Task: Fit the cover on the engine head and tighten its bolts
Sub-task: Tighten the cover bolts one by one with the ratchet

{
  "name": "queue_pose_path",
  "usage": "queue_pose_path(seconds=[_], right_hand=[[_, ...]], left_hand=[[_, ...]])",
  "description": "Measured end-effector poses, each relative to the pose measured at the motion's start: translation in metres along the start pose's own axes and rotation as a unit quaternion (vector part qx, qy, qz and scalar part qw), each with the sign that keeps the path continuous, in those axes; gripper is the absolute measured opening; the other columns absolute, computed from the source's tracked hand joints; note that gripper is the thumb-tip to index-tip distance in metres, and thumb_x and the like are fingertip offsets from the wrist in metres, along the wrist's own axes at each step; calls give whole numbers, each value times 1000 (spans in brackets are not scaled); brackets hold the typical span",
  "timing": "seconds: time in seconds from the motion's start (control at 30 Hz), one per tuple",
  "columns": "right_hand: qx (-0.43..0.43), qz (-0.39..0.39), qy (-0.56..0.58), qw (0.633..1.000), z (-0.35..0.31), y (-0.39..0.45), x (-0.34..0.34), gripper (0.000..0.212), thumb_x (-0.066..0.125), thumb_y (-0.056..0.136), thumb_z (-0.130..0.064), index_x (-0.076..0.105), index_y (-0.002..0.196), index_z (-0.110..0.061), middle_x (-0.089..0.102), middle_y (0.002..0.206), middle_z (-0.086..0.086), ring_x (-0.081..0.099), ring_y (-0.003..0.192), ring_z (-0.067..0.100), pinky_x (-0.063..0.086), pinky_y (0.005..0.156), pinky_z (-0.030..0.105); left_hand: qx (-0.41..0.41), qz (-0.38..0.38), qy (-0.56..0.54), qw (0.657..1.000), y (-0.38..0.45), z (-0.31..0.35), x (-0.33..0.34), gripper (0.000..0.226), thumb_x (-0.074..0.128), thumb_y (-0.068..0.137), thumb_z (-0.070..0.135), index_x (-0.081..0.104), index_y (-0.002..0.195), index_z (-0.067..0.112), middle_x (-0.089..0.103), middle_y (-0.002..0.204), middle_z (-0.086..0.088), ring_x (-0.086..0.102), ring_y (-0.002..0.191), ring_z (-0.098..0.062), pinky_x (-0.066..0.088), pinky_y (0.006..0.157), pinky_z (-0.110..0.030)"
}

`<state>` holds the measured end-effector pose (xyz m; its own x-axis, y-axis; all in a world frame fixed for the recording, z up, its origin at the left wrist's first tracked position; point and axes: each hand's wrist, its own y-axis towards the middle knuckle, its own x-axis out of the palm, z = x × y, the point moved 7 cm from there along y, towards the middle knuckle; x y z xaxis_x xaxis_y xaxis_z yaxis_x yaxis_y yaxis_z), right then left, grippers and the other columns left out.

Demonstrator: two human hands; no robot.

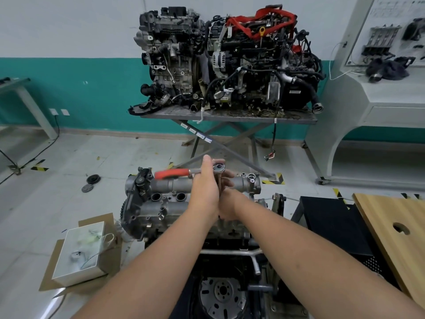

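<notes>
The grey metal cover lies on the engine head just below me, with round plug holes along its top. A ratchet wrench with a red handle stands over the cover's far side, its chrome head pointing up and the handle reaching left. My left hand holds the ratchet's shaft just left of the head, thumb raised. My right hand grips the extension bar under the ratchet head; my left hand partly hides its fingers. The bolt under the socket is hidden.
Two larger engines stand on a scissor table by the far wall. A white box on cardboard sits at my lower left, a wooden board and black stand at right. A flywheel shows below the engine.
</notes>
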<state>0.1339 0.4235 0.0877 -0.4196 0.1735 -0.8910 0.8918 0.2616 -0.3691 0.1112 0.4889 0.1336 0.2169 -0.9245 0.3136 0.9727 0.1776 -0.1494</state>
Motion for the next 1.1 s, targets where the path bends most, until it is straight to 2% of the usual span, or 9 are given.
queue_pose_path(seconds=[0.2, 0.43, 0.57, 0.67, 0.77, 0.83, 0.87, 0.93, 1.1], right_hand=[[5, -37, -14, 999, 2, -5, -1, 36, 51, 98, -33, 58, 127, -13, 65, 109, 5, 61, 95, 24, 52, 92, 40], [-23, -39, -15, 999, 2, -10, -7, 36, 49, 93, -35, 62, 120, -15, 66, 106, 6, 63, 96, 25, 54, 87, 39], [-22, -64, -16, 998, 3, -13, -12, 29, 46, 95, -33, 62, 108, -13, 64, 107, 13, 60, 100, 27, 50, 85, 36], [-15, -49, 20, 998, 6, -13, -13, 22, 50, 89, -36, 52, 76, -18, 59, 81, 5, 56, 73, 18, 42, 61, 31], [-23, -51, 37, 998, 3, -20, -16, 30, 50, 78, -49, 51, 79, -19, 51, 74, -1, 50, 67, 13, 33, 54, 28], [-24, -69, 38, 997, -1, -24, -16, 45, 42, 67, -60, 52, 83, -18, 45, 76, -5, 49, 72, 12, 40, 62, 29], [-20, -82, 24, 996, -3, -25, -16, 56, 38, 64, -63, 51, 92, -16, 44, 81, -5, 51, 81, 15, 47, 79, 38], [0, -98, 2, 995, -2, -26, -14, 65, 32, 63, -67, 46, 102, -17, 48, 96, 1, 47, 102, 27, 31, 102, 63], [-16, -85, 26, 996, -4, -31, -18, 30, 43, 97, -39, 48, 86, -11, 40, 77, -1, 44, 72, 16, 33, 60, 26]], left_hand=[[-54, -23, 62, 996, 16, 9, -10, 39, 42, 102, 43, 59, 102, 7, 68, 62, -5, 68, 57, -25, 53, 64, -35], [-67, -105, 151, 981, 12, 16, 0, 34, 41, 97, 45, 53, 93, 13, 66, 67, -10, 67, 63, -29, 51, 77, -43], [-87, -115, 154, 978, 12, 16, 4, 32, 42, 100, 43, 53, 93, 14, 65, 64, -10, 65, 59, -28, 53, 60, -33], [-97, -123, 167, 973, 11, 18, 7, 30, 41, 102, 41, 52, 94, 15, 64, 62, -8, 66, 57, -26, 52, 50, -26], [-104, -129, 196, 967, 12, 22, 10, 27, 41, 103, 38, 52, 95, 15, 65, 63, -6, 69, 63, -28, 56, 62, -33], [-103, -128, 232, 959, 14, 25, 12, 22, 41, 100, 31, 51, 94, 14, 65, 64, -6, 71, 65, -28, 60, 77, -42], [-103, -126, 258, 953, 16, 27, 13, 18, 41, 98, 27, 51, 94, 13, 66, 64, -6, 72, 65, -28, 57, 84, -46], [-106, -123, 306, 938, 19, 32, 13, 15, 40, 94, 20, 52, 95, 11, 66, 65, -6, 74, 66, -27, 57, 85, -45], [-80, -152, 457, 873, 16, 45, 24, 18, 37, 92, 18, 53, 91, 9, 71, 67, -4, 70, 59, -17, 44, 59, -28]])
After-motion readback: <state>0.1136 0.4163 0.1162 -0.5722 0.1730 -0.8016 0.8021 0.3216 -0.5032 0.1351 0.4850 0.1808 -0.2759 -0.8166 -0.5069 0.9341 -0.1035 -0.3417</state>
